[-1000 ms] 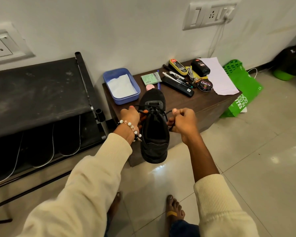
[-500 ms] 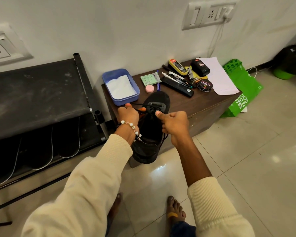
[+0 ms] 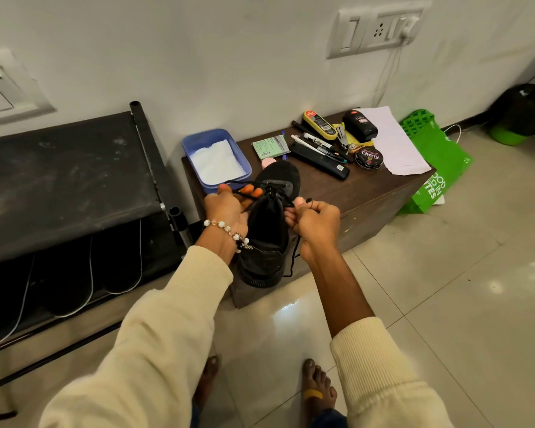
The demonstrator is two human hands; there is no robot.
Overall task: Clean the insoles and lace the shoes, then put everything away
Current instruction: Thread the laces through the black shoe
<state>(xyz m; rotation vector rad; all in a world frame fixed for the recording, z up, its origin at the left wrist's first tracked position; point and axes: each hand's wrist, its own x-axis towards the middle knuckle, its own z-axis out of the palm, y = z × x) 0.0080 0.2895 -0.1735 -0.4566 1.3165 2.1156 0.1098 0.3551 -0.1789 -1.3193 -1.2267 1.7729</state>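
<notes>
- Pale floor tiles run up to a white wall, and a low brown counter [image 3: 368, 193] stands against it; I watch from above through the head camera.
- On the counter, toe toward the wall and heel hanging off the near edge, sits one black shoe [image 3: 271, 223].
- My left hand [image 3: 227, 208] is at the shoe's left side, its fingers curled round one strand of the black lace [image 3: 244, 184].
- My right hand [image 3: 314, 223] is at the shoe's right side, fingers pinching the other strand just beside the eyelets, with the loose tail hanging down past the heel.
- Lacing looks like the step in hand, somewhere near the upper eyelets, though I cannot tell how many rows are done.
- To do it well I would pull both strands evenly, keep them flat, not twisted, and hold the shoe against the counter so the overhanging heel does not tip it to the floor.
- Behind the shoe lie a blue tray [image 3: 217, 160] with white cloth inside, a round polish tin [image 3: 368, 157], a black bottle [image 3: 360, 125] and pens.
- Dark insoles [image 3: 112, 267] stand propped under the black rack [image 3: 65, 180] on the left.
</notes>
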